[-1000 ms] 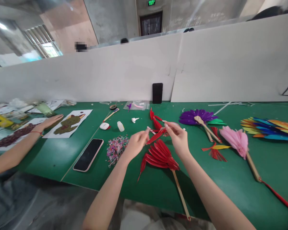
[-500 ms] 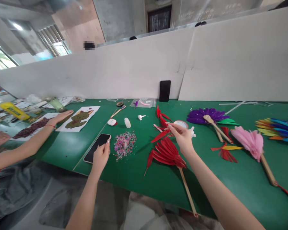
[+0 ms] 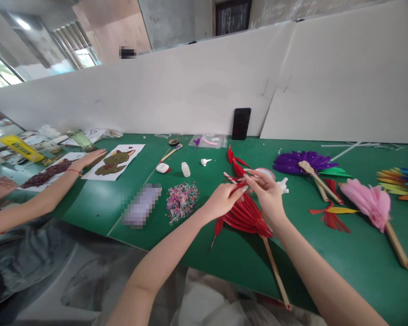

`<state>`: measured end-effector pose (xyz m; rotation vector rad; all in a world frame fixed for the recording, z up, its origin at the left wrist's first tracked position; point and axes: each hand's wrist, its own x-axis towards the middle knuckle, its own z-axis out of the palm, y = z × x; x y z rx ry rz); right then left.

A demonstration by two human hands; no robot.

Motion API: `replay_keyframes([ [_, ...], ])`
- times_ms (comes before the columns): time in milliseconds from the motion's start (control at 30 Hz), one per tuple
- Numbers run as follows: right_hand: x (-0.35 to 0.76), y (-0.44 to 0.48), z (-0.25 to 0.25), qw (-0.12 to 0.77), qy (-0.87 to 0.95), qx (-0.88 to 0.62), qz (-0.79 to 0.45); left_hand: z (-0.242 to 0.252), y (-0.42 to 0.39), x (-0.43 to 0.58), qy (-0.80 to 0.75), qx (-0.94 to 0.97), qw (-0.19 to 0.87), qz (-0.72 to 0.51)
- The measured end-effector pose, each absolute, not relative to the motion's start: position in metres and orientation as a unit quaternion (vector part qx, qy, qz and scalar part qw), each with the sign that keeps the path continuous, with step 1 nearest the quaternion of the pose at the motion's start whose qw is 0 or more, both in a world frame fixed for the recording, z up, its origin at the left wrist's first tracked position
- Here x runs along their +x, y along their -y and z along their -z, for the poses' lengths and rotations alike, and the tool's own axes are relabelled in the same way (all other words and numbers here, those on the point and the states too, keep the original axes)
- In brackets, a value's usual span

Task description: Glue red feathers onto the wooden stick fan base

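Observation:
Close together above a red feather fan (image 3: 245, 220), my two hands meet at their fingertips. My left hand (image 3: 221, 200) is closed in a pinch on a red feather (image 3: 237, 186), which its fingers partly cover. The thumb and fingers of my right hand (image 3: 268, 195) are pinched at the same feather's end. Below them the fan lies on the green table, its wooden handle (image 3: 276, 269) pointing toward me. More loose red feathers (image 3: 237, 166) lie just beyond my hands. A roll of tape (image 3: 265, 173) is partly hidden behind my right hand.
Colourful beads (image 3: 182, 201) are heaped left of the fan, beside a phone (image 3: 142, 206) with a blurred screen. A small white bottle (image 3: 186, 170) stands behind them. Purple (image 3: 290, 163) and pink (image 3: 367, 197) fans lie right. A co-worker's arm (image 3: 51, 192) rests at left.
My left hand has left the phone and moved right to join my right hand at the red feather. The phone's screen has changed from dark to light. The view has shifted slightly.

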<state>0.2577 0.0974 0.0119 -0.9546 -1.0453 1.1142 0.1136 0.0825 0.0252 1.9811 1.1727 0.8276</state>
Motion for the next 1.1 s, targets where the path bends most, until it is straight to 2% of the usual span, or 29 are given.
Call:
replay_keyframes([
  [100, 0.261, -0.099, -0.012, 0.618, 0.446, -0.415, -0.496, -0.02, -0.094, 0.112, -0.406, 0.676, 0.506, -0.351],
  [233, 0.258, -0.096, -0.014, 0.578, 0.466, -0.417, -0.524, -0.018, -0.093, 0.101, -0.399, 0.594, 0.586, -0.38],
  [467, 0.256, -0.092, -0.018, 0.533, 0.484, -0.444, -0.534, -0.02, -0.087, 0.1, -0.423, 0.58, 0.567, -0.404],
  [800, 0.264, -0.096, -0.014, 0.493, 0.51, -0.486, -0.511, -0.009, -0.083, 0.109, -0.47, 0.597, 0.466, -0.454],
  [1100, 0.264, -0.095, -0.028, 0.481, 0.503, -0.46, -0.551, -0.01, -0.086, 0.107, -0.459, 0.562, 0.509, -0.462],
])
